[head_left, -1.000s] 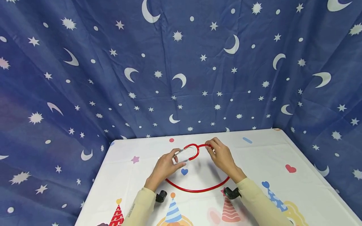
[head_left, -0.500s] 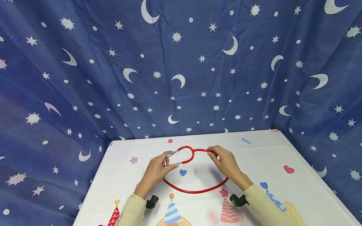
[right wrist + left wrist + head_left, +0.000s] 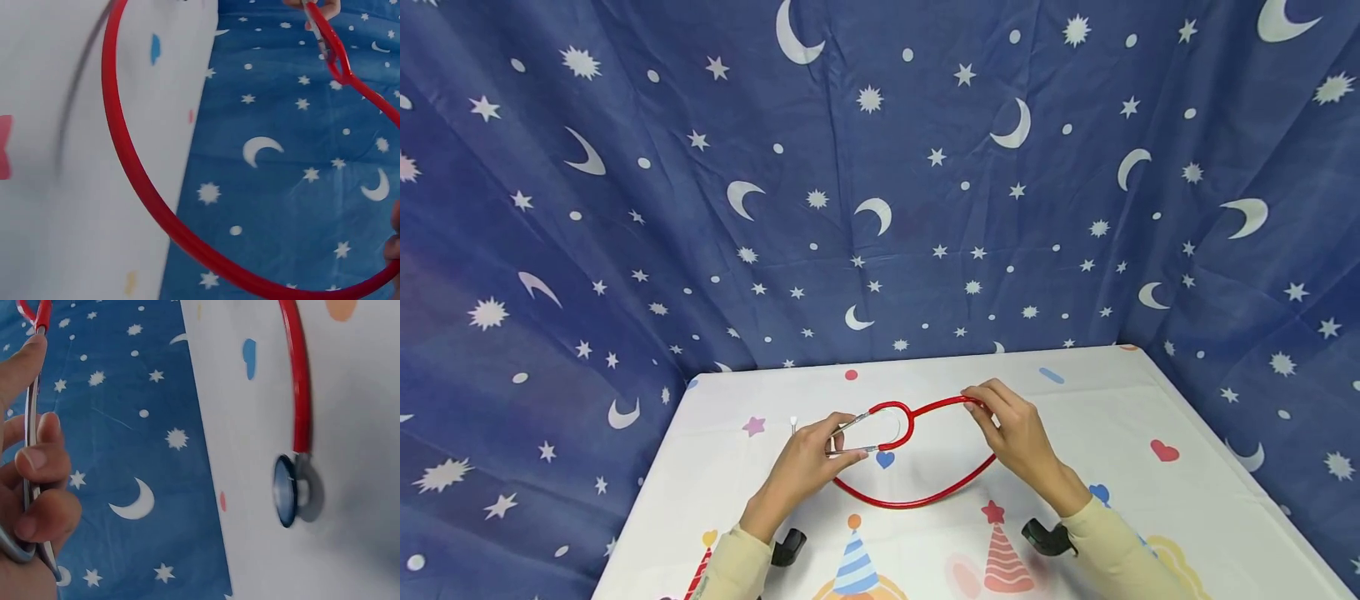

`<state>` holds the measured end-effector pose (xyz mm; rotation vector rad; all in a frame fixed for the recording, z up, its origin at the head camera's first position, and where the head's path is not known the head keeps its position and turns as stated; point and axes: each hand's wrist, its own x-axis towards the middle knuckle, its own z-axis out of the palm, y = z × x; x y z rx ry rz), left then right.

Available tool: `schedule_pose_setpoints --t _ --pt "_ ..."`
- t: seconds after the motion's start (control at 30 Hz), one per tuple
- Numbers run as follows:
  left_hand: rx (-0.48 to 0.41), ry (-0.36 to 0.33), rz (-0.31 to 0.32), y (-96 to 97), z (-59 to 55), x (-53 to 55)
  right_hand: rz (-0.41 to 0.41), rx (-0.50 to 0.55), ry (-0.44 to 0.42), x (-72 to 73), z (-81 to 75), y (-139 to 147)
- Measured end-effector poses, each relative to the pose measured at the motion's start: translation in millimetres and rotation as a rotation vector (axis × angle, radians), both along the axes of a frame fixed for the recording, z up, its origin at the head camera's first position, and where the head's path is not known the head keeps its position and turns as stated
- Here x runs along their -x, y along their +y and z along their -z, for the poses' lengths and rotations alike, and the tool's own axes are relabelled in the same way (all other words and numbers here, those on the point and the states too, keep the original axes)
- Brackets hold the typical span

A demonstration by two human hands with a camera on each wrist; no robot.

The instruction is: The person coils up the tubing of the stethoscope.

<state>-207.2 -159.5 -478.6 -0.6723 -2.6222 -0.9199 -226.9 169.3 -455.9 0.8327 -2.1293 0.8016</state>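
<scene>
A stethoscope with red tubing is held between both hands above the white table. My left hand grips its metal ear tubes, fingers curled round them in the left wrist view. To the right, my right hand pinches the tubing beyond the red fork. From there the rest of the tube hangs in a wide loop toward the near side. The round chest piece dangles at the loop's other end, hidden behind the left hand in the head view. Only a few right fingers enter the right wrist view.
A white tablecloth printed with party hats, hearts and stars covers the table. Blue curtains with moons and stars stand behind it and at both sides. Dark wrist cameras project inward from each forearm.
Both hands have moved apart, the left one leftward and nearer, the right one slightly right. The fork has shifted left and nearer, and more tubing shows between it and the right hand.
</scene>
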Motion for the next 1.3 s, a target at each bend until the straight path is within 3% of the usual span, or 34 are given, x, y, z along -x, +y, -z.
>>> schedule_pose_setpoints --t 0.23,0.4,0.6,0.83,1.3 --pt "0.022 0.032 0.087 8.7 -11.5 -5.7 -0.11 0.043 0.164 1.6 -21.4 -6.0" --pt "0.027 0.052 0.14 13.6 -19.6 -8.9 -0.167 0.052 0.194 4.0 -37.0 -11.8" --pt "0.043 0.079 0.204 19.0 -25.2 -11.1 -0.216 0.021 0.181 8.4 -46.2 -19.0" --pt "0.048 0.085 0.259 27.4 -29.1 -16.7 -0.244 -0.054 0.065 9.4 -51.2 -28.5" --pt "0.021 0.159 0.316 36.8 -37.9 -27.4 -0.256 -0.134 0.063 22.2 -36.3 -37.2"
